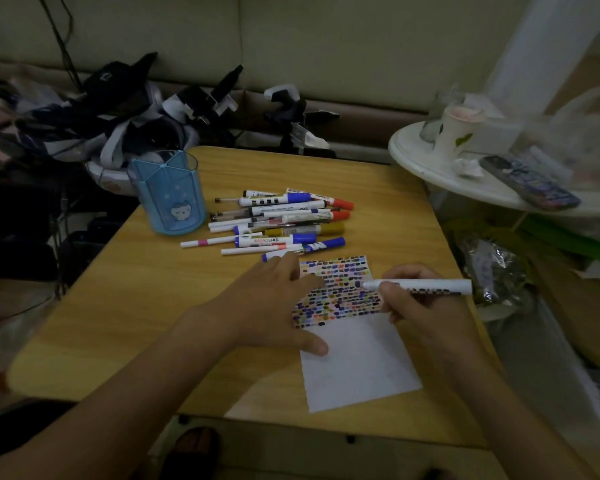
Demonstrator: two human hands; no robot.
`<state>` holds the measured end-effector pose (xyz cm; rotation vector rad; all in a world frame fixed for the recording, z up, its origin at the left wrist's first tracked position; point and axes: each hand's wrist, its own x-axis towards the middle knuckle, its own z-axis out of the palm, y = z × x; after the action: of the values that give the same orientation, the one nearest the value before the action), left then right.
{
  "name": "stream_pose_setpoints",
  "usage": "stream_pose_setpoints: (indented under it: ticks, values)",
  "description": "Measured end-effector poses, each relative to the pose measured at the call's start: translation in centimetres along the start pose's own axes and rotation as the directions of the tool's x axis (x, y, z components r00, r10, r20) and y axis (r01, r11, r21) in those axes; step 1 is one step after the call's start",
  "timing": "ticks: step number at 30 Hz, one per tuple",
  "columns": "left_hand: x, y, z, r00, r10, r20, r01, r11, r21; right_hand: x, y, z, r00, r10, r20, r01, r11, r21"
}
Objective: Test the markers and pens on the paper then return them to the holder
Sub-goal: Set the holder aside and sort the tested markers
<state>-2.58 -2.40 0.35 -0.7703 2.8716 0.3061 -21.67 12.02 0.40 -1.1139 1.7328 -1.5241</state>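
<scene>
The right hand (420, 303) was curled round a white plastic marker with black lettering (423, 286), pinching the barrel near its tip, which lay over the sheet of white paper covered in rows of coloured test marks (357, 358). The left hand (274, 306) lay flat with straight fingers, pressing the paper's left edge onto the light wooden desk (136, 306). The marker looked light, rigid and smooth, so a grip close to the tip seemed best for control; the slick barrel could roll if set down. The thin paper appeared likely to slide or buckle unless pinned. A loose heap of markers and pens with blue, red and gold caps (281, 220) lay just beyond the paper, beside the translucent blue plastic holder (168, 192), which stood upright and seemed light enough to tip.
</scene>
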Motion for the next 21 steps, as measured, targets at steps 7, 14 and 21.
stream_pose_setpoints:
  ticks: [7, 14, 21]
  values:
    - [0.1, -0.8, 0.3, 0.997, 0.006, 0.081, -0.004, 1.000, -0.030, -0.6, 1.5, 0.9, 0.996, 0.017, 0.082, -0.009, 0.995, -0.096]
    - [0.4, -1.3, 0.3, 0.995, 0.013, 0.097, -0.004, 0.995, -0.097, -1.2, 2.5, 2.6, 0.993, 0.006, 0.115, 0.017, 0.979, -0.204]
    - [0.4, -1.3, 0.3, 0.995, 0.018, 0.103, -0.004, 0.991, -0.134, -1.2, 2.7, 3.1, 0.995, -0.083, 0.058, 0.096, 0.955, -0.282]
